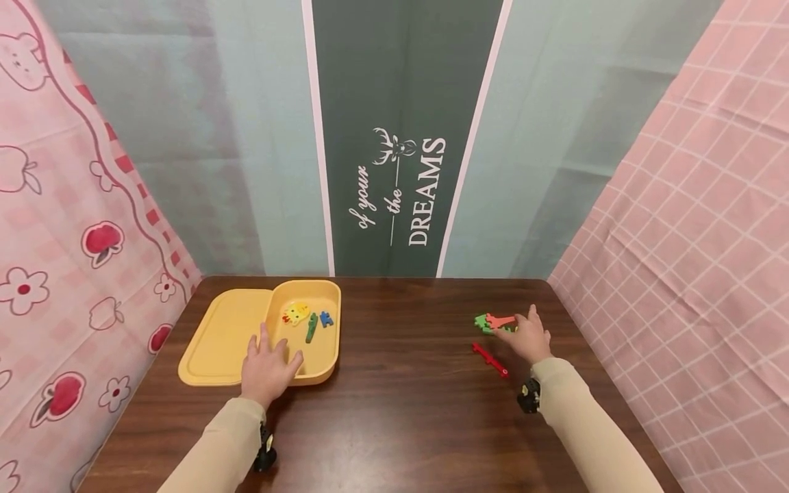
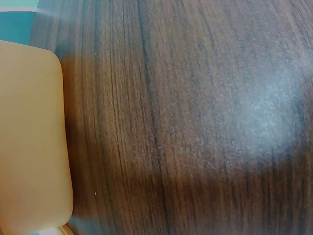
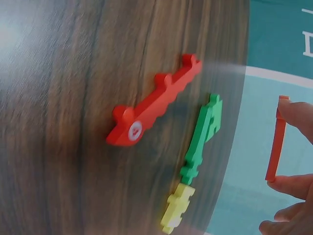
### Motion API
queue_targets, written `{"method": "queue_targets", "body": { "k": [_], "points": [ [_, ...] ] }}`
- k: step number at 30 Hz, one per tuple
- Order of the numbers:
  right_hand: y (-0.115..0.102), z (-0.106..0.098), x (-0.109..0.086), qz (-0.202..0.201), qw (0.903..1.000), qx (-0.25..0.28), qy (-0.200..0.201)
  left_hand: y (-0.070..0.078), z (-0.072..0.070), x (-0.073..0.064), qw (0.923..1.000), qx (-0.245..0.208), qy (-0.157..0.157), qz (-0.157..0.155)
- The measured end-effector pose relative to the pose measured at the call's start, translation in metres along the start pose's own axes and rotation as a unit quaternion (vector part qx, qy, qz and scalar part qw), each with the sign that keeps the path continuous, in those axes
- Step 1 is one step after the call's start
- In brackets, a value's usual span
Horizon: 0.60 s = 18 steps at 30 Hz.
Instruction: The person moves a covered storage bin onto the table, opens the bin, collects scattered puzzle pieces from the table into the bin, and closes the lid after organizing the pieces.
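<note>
My right hand (image 1: pixel 531 337) pinches an orange puzzle piece (image 3: pixel 277 147) by its two ends, between thumb and finger, raised over the table. Below it lie a green puzzle piece (image 3: pixel 199 137) and a small yellow piece (image 3: pixel 177 208), end to end. Nearer to me is a long red piece (image 1: pixel 490 360) with knobs and a round eye mark. Fingers spread, my left hand (image 1: pixel 270 373) hovers by the near left side of a yellow box (image 1: pixel 333 342) and holds nothing. Inside the box are a yellow animal-face piece (image 1: pixel 296 313), a dark green piece (image 1: pixel 311 328) and a blue piece (image 1: pixel 326 319).
A flat yellow lid (image 1: pixel 216 342) lies against the box's left side. The brown wooden table (image 1: pixel 394 383) spans the space between my hands. Printed cloths (image 1: pixel 696 226) hang along its back and both sides.
</note>
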State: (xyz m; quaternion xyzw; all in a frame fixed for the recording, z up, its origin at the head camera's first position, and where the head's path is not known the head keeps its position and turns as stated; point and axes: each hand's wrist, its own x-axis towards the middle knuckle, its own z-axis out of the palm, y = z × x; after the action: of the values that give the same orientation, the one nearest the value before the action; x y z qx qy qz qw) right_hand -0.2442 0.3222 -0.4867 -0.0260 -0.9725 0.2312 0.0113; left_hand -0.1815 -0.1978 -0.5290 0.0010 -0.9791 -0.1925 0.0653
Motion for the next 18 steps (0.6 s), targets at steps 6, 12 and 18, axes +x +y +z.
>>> {"method": "queue_targets", "body": {
  "k": [6,12,18],
  "points": [
    [-0.018,0.002,0.004,-0.009,0.9999,-0.007,-0.004,-0.001,0.0,-0.001,1.0,-0.001,-0.001,-0.002],
    [-0.035,0.003,0.004,-0.023,0.9997,-0.004,-0.007,0.0,0.0,-0.002,1.0,-0.001,-0.002,-0.003],
    [-0.044,0.005,0.007,-0.026,0.9996,0.004,-0.014,-0.001,0.0,0.0,1.0,0.001,0.0,0.001]
  ]
}}
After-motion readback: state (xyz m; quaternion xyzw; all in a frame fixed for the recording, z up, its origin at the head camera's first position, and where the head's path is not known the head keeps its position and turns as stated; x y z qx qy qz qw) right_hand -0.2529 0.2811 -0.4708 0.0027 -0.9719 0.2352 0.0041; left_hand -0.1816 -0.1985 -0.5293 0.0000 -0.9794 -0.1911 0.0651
